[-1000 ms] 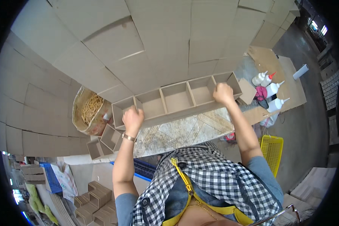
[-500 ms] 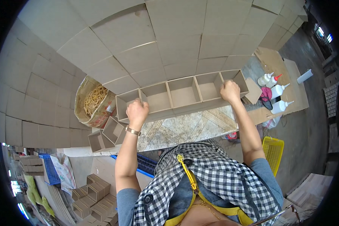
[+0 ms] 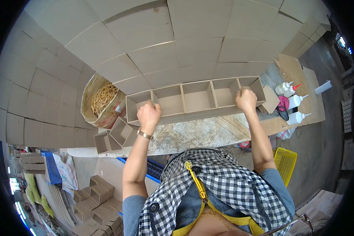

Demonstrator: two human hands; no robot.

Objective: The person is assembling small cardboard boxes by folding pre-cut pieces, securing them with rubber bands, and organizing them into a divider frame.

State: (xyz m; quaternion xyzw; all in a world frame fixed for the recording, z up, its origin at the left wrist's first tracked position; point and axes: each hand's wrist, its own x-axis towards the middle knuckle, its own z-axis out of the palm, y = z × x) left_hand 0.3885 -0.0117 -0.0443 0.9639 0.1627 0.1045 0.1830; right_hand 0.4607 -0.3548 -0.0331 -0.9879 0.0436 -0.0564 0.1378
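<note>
A long brown fibreboard box (image 3: 198,96), divided into a row of several open compartments, stands against the stacked boards at the back of the worktable (image 3: 185,133). My left hand (image 3: 149,115) is closed on its near side by the leftmost divider, with the fingertips hidden. Toward the other end, my right hand (image 3: 246,100) is closed on the near side by the rightmost divider. Two small open boxes (image 3: 121,130) sit by the long box's left end. A loose flat board (image 3: 271,100) lies at its right end.
A bucket (image 3: 113,114) of rubber bands stands left of the long box. Several white squeeze bottles (image 3: 295,101) and a pink cloth item (image 3: 282,104) are on the right. Stacked boards (image 3: 200,27) rise behind. A yellow basket (image 3: 285,163) and piled small boxes (image 3: 100,190) are lower down.
The whole view has shifted slightly, the table things appearing a little farther right. Both hands stay closed on the long box at about the same spots.
</note>
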